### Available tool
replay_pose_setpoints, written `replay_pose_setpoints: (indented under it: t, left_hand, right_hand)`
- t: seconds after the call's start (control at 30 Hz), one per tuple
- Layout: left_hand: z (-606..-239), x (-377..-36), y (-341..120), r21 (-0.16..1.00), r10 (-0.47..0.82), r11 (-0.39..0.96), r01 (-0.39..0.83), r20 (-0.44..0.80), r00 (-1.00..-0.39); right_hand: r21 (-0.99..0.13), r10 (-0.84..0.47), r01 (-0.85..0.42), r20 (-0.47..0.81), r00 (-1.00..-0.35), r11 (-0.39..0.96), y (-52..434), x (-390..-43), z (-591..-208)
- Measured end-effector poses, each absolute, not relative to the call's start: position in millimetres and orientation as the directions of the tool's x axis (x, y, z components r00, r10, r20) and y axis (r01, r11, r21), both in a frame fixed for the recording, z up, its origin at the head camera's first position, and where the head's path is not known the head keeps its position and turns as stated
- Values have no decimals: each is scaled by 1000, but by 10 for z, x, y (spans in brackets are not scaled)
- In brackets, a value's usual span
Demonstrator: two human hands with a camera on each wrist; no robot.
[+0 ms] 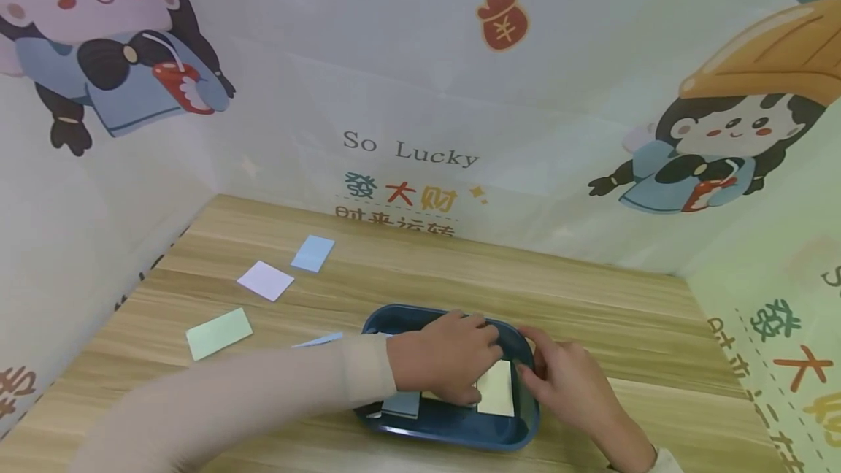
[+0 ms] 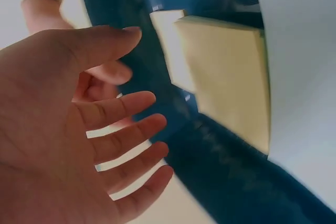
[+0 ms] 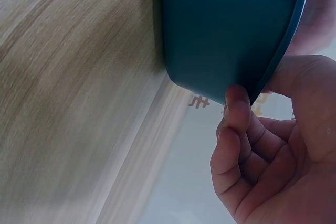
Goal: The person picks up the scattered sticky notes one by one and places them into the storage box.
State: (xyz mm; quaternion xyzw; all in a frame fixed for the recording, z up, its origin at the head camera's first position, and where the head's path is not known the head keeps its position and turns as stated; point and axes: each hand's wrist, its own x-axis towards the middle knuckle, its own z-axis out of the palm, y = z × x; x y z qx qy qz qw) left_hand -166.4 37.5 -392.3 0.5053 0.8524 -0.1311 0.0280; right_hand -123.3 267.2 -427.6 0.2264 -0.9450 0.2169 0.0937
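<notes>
The person wears a long, pale beige sleeve on the left arm, ending in a ribbed cuff at the wrist. Both hands are bare; a light cuff edges the right wrist.

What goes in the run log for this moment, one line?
left hand: open, over notes in blue tray | right hand: grips tray rim | yellow note: in tray | green note: on table

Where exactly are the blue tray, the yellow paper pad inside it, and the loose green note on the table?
blue tray (image 1: 453,435): head view, on its near rim.
yellow paper pad (image 2: 231,72): left wrist view, on the middle of its top sheet.
green note (image 1: 219,333): head view, on the middle of the sheet, left on the table.
</notes>
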Motion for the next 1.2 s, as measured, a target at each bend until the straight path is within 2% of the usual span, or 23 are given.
replay_pose_setpoints:
  t: [0.17, 0.27, 0.4, 0.57, 0.67, 0.87, 1.03, 1.2]
  left_hand:
    - [-3780, -1671, 153, -181, 887, 442, 879, -56, -458]
    - [-3722, -1685, -11, -134, 889, 457, 879, 39, -456]
    - [-3672, -1705, -261, 24, 854, 503, 864, 136, -501]
    - [-3643, -1728, -623, 219, 763, 585, 781, 177, -621]
    - [-3667, -1725, -836, 270, 700, 643, 717, 173, -693]
    - [-3797, -1654, -1192, 288, 597, 747, 599, 104, -795]
    - [-3963, -1613, -1393, 270, 523, 825, 497, -31, -852]
    - [-4179, -1612, -1530, 260, 452, 875, 408, -136, -882]
  right_hand:
    - [-359, -387, -476, 293, -874, 803, 2682, -1225, -4274]
    - [-362, -377, -460, 279, -883, 811, 2686, -1219, -4265]
    - [-360, -364, -442, 265, -893, 821, 2682, -1212, -4260]
    - [-363, -360, -432, 251, -899, 826, 2674, -1202, -4258]
    - [-370, -359, -428, 242, -901, 825, 2674, -1198, -4256]
    - [-374, -360, -425, 232, -904, 825, 2673, -1204, -4257]
    - [-375, -363, -424, 224, -904, 824, 2660, -1210, -4255]
    - [-372, -367, -428, 225, -903, 824, 2647, -1212, -4254]
